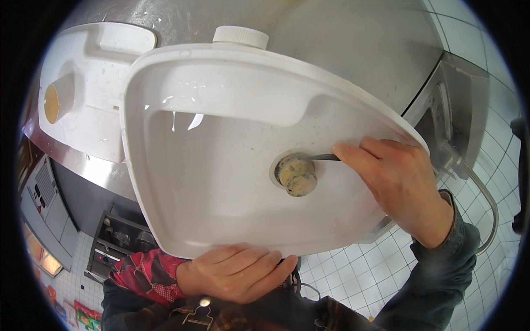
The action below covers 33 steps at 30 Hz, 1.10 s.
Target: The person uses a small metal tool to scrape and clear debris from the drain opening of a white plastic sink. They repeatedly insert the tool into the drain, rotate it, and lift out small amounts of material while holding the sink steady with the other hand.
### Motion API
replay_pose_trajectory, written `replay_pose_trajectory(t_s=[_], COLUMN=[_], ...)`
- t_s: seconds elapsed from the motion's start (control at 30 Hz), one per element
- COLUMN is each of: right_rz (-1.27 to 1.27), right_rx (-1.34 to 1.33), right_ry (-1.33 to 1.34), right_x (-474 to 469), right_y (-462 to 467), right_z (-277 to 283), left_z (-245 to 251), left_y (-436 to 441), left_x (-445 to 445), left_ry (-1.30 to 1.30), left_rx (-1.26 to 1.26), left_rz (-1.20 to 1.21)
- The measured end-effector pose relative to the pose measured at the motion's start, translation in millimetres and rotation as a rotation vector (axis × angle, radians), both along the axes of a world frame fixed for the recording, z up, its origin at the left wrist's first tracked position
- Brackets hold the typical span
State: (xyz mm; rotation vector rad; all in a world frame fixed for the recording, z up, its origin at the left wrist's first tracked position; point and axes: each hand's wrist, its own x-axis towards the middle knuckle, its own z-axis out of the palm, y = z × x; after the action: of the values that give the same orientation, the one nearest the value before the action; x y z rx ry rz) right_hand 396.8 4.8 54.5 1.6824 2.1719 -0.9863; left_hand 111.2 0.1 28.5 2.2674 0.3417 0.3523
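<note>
A large white plastic reservoir is tilted before me, its hollow side facing up. Under its near rim, my left hand grips the edge, fingers curled out of sight. My right hand pinches a slim dark tool over the right half of the reservoir. The tool's tip meets a stubby round fitting on the reservoir floor, coated in yellowish and dark grime; whether the tip touches or sits behind it I cannot tell. Drops of water glisten on the inner far wall.
A ribbed white screw cap juts from the far rim. To the left lies another white plastic part with a short tube, on the stainless steel worktop. A steel appliance with a clear hose stands at right.
</note>
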Motion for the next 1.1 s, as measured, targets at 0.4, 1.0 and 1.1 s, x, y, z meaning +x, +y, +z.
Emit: replay_pose_trajectory(t_s=[0.4, 1.0, 1.1], right_rz=[0.112, 0.088, 0.135], right_rx=[0.158, 0.005, 0.056], right_ry=[-0.117, -0.067, -0.101], right_x=[-10, -8, -10], right_y=[-6, 15, 14], right_z=[-2, 5, 3], left_z=[0, -6, -5], left_y=[2, -3, -3], left_x=[0, -3, -4], left_ry=[-0.019, -0.060, -0.062], left_rx=[0.002, 0.010, 0.013], left_rz=[-0.005, 0.016, 0.014])
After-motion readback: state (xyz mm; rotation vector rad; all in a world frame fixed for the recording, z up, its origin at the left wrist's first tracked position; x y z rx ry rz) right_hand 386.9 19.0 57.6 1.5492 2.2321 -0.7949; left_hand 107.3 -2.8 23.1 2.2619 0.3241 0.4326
